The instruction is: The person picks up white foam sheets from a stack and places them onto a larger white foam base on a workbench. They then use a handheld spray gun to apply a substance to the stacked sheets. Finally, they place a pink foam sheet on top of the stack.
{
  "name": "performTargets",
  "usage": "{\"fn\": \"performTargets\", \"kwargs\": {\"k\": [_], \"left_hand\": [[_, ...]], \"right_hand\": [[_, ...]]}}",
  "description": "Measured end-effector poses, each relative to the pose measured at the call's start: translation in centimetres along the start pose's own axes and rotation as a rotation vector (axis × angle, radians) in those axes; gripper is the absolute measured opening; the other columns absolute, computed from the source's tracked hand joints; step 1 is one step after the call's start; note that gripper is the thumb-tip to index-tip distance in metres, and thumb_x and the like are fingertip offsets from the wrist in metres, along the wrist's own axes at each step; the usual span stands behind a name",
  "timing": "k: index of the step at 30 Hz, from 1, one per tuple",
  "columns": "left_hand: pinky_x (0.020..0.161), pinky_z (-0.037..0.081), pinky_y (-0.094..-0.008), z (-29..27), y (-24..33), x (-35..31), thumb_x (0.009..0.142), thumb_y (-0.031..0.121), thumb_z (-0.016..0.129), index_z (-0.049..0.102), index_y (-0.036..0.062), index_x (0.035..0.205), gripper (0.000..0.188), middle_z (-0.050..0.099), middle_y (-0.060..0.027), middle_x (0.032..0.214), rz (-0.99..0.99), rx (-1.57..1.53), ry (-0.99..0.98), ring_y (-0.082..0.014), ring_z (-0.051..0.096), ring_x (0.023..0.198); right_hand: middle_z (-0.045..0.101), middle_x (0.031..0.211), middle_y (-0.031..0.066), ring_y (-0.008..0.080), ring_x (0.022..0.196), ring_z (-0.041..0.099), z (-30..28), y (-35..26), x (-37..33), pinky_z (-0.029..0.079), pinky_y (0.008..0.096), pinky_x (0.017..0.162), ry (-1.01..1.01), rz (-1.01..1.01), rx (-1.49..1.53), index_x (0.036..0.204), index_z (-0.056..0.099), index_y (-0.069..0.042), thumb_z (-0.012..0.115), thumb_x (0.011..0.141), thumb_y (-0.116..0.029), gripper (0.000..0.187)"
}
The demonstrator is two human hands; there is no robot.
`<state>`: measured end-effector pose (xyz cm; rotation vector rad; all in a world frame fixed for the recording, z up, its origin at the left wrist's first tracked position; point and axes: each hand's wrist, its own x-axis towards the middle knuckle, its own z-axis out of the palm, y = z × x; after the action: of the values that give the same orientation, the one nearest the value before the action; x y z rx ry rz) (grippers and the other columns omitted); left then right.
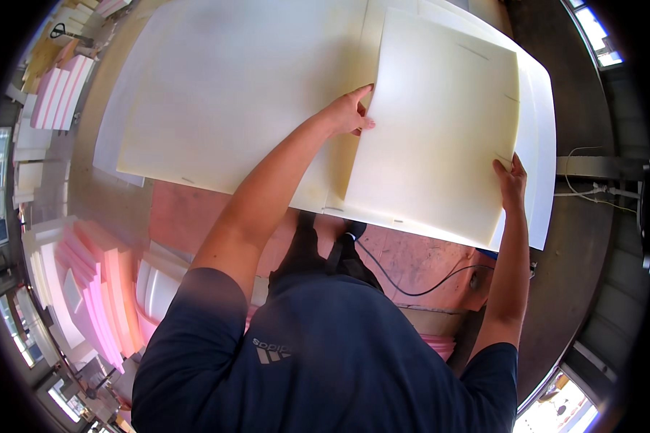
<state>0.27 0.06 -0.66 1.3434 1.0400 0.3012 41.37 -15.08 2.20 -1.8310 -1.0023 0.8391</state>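
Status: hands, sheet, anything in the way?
Left hand at left edge of cream foam sheet; right hand gripping right edge. Sheet lies atop larger pale sheets. Black cable on floor, clear of sheet.

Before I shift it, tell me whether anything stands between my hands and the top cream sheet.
Nothing visible does. The left hand touches the top cream sheet along its left edge, and the right hand is on its right edge, toward the near corner. Anything under those edges is hidden from this view.

Upper sheet [440, 130] atop lower sheets [224, 94], rightward
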Motion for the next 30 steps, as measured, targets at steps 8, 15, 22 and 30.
{"fn": "performTargets", "kwargs": {"k": [8, 15, 22, 30], "left_hand": [[0.083, 0.059, -0.0355, -0.1, -0.9, 0.8, 0.087, 0.004, 0.073, 0.018, 0.0122, 0.160, 0.091, 0.053, -0.0104, 0.108, 0.017, -0.012, 0.004, -0.0185, 0.062, 0.093], [0.080, 0.059, -0.0335, 0.1, -1.1, 0.9, 0.085, 0.004, 0.075, 0.022, 0.0096, 0.159, 0.091, 0.057, -0.0099, 0.102, 0.032, 0.047, 0.038, -0.0174, 0.063, 0.087], [0.070, 0.054, -0.0317, 0.0, -1.8, 1.8, 0.080, 0.008, 0.079, 0.026, 0.0079, 0.158, 0.094, 0.062, -0.0082, 0.091, 0.085, 0.188, 0.086, -0.0171, 0.063, 0.075], [0.080, 0.052, -0.0335, -0.2, -3.5, 2.8, 0.075, 0.019, 0.085, 0.032, 0.0092, 0.156, 0.098, 0.067, -0.0065, 0.089, 0.089, 0.330, 0.167, -0.0193, 0.064, 0.084]], "right_hand": [[0.071, 0.106, 0.0046, 0.0128, 0.088, 0.067, 0.2, -0.3, 0.1, 0.055, 0.0285, 0.078, -0.007, -0.023, -0.024, 0.128, 0.062, -0.004, 0.069, 0.089, -0.008, 0.039], [0.071, 0.108, 0.0071, 0.0143, 0.093, 0.066, 0.5, -0.1, 0.1, 0.053, 0.0298, 0.081, 0.032, 0.022, -0.069, 0.130, 0.061, -0.003, 0.068, 0.089, -0.006, 0.042], [0.071, 0.108, 0.0077, 0.0149, 0.094, 0.066, 0.2, 1.0, 0.9, 0.053, 0.0305, 0.082, 0.024, 0.018, -0.069, 0.131, 0.061, -0.003, 0.068, 0.088, -0.006, 0.044], [0.071, 0.109, 0.0072, 0.0169, 0.095, 0.065, 1.7, 0.4, 1.3, 0.052, 0.0314, 0.084, 0.024, 0.013, -0.141, 0.131, 0.060, -0.002, 0.064, 0.087, 0.000, 0.045]]}}
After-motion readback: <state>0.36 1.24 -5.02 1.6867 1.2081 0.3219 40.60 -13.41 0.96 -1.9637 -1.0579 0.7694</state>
